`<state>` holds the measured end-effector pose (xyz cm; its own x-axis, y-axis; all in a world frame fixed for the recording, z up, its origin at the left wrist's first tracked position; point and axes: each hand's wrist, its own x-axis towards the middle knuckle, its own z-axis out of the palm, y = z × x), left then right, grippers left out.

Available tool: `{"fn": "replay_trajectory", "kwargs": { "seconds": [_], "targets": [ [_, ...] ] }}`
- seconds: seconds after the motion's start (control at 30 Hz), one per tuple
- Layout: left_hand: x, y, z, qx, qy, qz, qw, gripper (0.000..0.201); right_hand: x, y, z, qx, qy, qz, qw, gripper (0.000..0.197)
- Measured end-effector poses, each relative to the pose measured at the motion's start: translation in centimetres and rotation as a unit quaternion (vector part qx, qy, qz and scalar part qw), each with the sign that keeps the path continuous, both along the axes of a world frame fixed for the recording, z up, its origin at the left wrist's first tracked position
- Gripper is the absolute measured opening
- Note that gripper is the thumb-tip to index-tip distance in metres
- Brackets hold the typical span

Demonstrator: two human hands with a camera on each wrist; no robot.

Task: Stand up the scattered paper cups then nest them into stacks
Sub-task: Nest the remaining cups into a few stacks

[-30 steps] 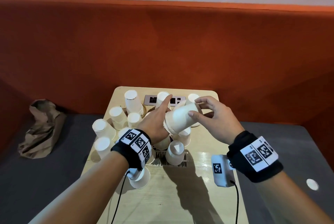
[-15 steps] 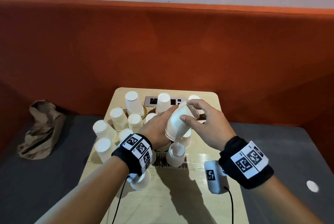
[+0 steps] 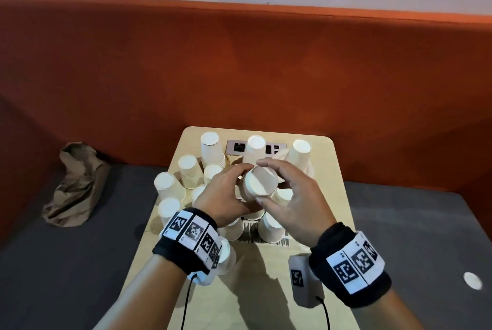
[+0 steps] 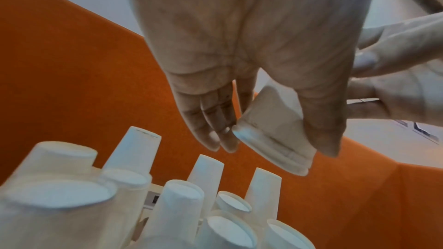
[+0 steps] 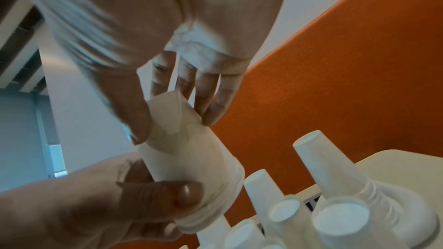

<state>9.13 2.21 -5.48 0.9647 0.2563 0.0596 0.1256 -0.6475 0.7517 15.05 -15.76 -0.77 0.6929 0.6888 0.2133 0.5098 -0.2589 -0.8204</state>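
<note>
Your wristbands (image 3: 190, 240) are black with black-and-white square markers. Beyond your hands, white cups (image 3: 188, 171) stand against an orange backrest (image 3: 239, 71).

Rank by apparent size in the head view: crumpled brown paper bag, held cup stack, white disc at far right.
1. Crumpled brown paper bag
2. Held cup stack, though nearness to the camera inflates it
3. White disc

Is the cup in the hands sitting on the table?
No, both hands hold the cup up in the air above the other cups.
</note>
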Motion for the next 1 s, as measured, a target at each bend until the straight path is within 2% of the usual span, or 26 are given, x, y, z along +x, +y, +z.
{"fn": "replay_trajectory", "kwargs": {
  "seconds": [0.2, 0.4, 0.57, 0.63, 0.73, 0.83, 0.93, 1.0],
  "targets": [
    [-3.0, 1.7, -0.4, -0.012, -0.030, 0.055, 0.998, 0.077, -3.3, 1.6, -0.8, 0.029, 0.013, -0.024, 0.999, 0.062],
    [-5.4, 4.0, 0.2, -0.013, -0.062, 0.113, 0.992, 0.077, -6.1, 3.6, -1.2, 0.041, 0.030, -0.079, 0.996, 0.051],
    [-7.7, 5.8, 0.7, -0.011, -0.098, 0.112, 0.989, 0.078, -9.1, 6.2, -1.2, 0.061, 0.019, -0.118, 0.991, 0.055],
    [-8.8, 6.8, 0.7, -0.009, -0.108, 0.113, 0.988, 0.079, -10.5, 7.6, -1.3, 0.075, 0.000, -0.141, 0.987, 0.055],
    [-10.1, 8.2, 0.5, -0.023, -0.112, 0.117, 0.987, 0.083, -12.1, 9.3, -1.6, 0.095, -0.049, -0.162, 0.981, 0.044],
    [-11.3, 10.0, 0.2, -0.019, -0.094, 0.118, 0.988, 0.087, -13.3, 10.9, -1.9, 0.069, -0.126, -0.168, 0.975, 0.034],
    [-11.9, 11.5, 0.5, -0.009, -0.066, 0.087, 0.994, 0.083, -13.6, 12.0, -1.9, 0.040, -0.188, -0.171, 0.966, 0.023],
    [-11.4, 12.0, 0.9, -0.007, -0.050, 0.038, 0.998, 0.082, -13.3, 12.6, -1.7, 0.024, -0.220, -0.181, 0.958, 0.019]
  ]
}}
